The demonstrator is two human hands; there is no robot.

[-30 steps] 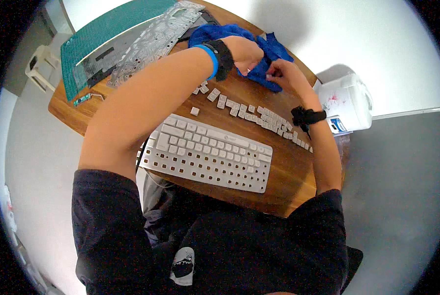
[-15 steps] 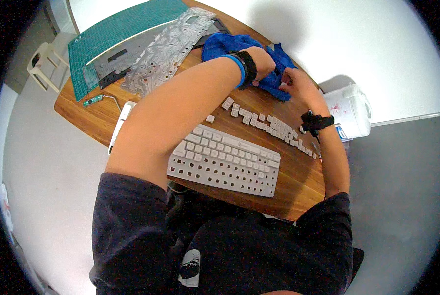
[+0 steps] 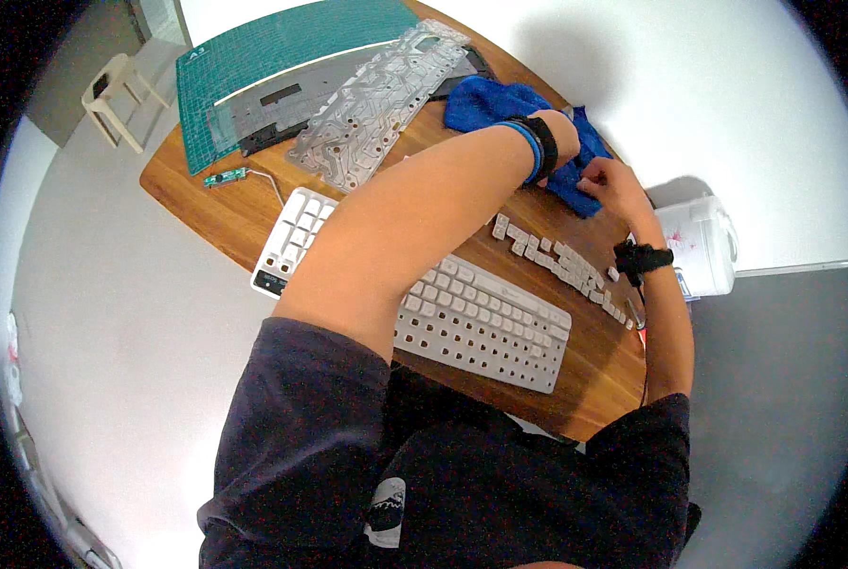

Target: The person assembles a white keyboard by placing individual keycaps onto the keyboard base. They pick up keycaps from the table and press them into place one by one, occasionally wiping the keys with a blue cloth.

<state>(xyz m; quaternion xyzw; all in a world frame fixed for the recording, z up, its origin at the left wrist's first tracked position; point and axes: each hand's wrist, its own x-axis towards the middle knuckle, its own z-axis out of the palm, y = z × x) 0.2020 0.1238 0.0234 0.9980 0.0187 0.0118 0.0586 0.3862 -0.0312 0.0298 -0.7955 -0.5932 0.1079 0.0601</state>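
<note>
A crumpled blue cloth [image 3: 500, 102] lies at the far right of the table, under both my hands. My left hand [image 3: 558, 137] is curled closed over it, palm down, most of its fingers hidden. Beside it, my right hand [image 3: 618, 190] has thumb and fingers pinched together at the cloth's edge; what sits between the fingertips is too small to make out. Below my left forearm lies a white keyboard [image 3: 485, 327]. Its near rows lack keycaps and show dark square openings, while my forearm covers its middle. Loose white keycaps [image 3: 561, 266] form uneven rows between keyboard and cloth.
A green cutting mat [image 3: 225, 90] at the far left bears a grey plate [image 3: 319, 85] and a patterned translucent sheet [image 3: 376, 114]. A small green circuit board [image 3: 225, 177] with a wire lies nearby. A lidded white container [image 3: 699, 242] is past my right wrist; a stool [image 3: 120, 95] stands left.
The view has shifted, so the table appears farther right and more of the keyboard's left end shows. Both hands stay at the blue cloth, with small finger movements.
</note>
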